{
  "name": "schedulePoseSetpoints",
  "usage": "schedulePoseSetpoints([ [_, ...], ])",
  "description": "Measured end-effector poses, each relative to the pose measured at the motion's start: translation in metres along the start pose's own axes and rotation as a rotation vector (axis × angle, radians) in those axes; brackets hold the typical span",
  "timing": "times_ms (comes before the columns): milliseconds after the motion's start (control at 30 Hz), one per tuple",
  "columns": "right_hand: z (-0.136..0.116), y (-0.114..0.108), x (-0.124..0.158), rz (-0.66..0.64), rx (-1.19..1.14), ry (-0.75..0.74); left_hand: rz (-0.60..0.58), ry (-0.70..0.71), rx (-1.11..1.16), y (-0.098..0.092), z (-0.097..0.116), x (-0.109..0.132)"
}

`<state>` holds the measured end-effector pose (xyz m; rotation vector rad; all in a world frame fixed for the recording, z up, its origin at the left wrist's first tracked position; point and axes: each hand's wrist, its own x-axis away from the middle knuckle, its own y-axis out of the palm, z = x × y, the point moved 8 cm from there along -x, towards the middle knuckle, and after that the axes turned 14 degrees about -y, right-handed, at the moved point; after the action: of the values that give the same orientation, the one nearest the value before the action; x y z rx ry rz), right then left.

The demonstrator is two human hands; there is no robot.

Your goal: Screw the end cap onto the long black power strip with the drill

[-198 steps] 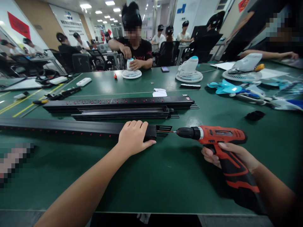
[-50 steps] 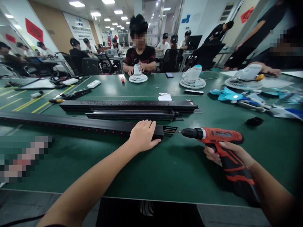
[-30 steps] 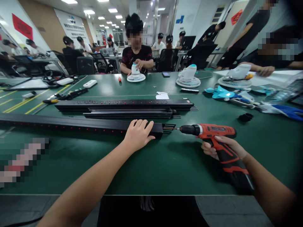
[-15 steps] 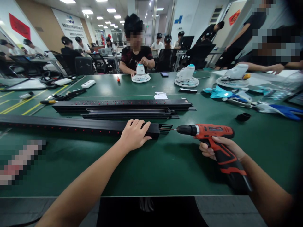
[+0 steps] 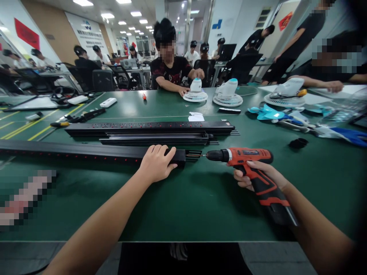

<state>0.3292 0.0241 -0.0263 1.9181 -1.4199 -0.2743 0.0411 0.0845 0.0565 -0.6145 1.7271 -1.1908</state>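
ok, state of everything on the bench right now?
Near strip, lying flat on the table.
Drill, level, bit tip at the near strip's end bracket; spinning or not, can't tell.
Left hand, clamped over the near strip's right end.
Right hand, gripping the drill's handle.
Far strips, lying side by side, untouched.
Fans, face down; one under another person's hands.

Left hand (image 5: 156, 163) flat, palm down; right hand (image 5: 258, 175) clenched, fingers (image 5: 259, 165) wrapped.
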Motion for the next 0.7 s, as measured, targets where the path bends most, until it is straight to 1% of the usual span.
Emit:
schedulePoseSetpoints([
  [233, -0.0024, 0.0064, -0.0025, -0.001, 0.001, -0.032, 0.000, -0.006, -0.002, 0.0036, -0.0016, -0.0017],
  [367, 0.0005, 0.0047, -0.0038, -0.013, -0.006, -0.037, 0.017, -0.027, 0.024, 0.0027, -0.0025, -0.0016],
  [533, 0.0030, 0.0034, -0.0025, -0.055, 0.042, -0.031, 0.029, -0.044, 0.073, 0.0014, -0.0034, -0.0024],
  [700, -0.0003, 0.0052, -0.0027, -0.049, 0.067, -0.085, 0.032, -0.054, 0.063, 0.0013, -0.0026, -0.0031],
])
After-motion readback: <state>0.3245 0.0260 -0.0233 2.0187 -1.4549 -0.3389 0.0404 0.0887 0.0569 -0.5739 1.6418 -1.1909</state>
